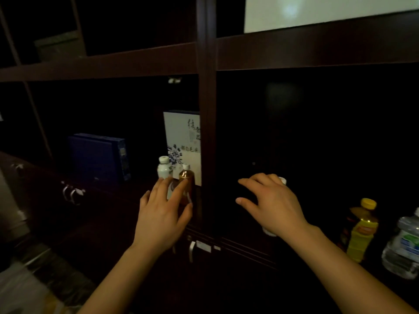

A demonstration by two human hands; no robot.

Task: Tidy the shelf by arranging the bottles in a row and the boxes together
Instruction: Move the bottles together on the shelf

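Shelving of dark wood (207,132) fills the dim view. The left hand (162,219) wraps its fingers around an amber plastic bottle (186,180), which stands touching a pale white-capped bottle (164,167) at its nine o'clock. Behind both leans a white floral box (182,141); a dark blue box (99,157) stands further toward nine o'clock. The right hand (275,206) seems to cup a small white bottle (282,180), though its grip is hidden. A yellow-capped bottle (362,230) and a clear water bottle (405,243) stand at its three o'clock.
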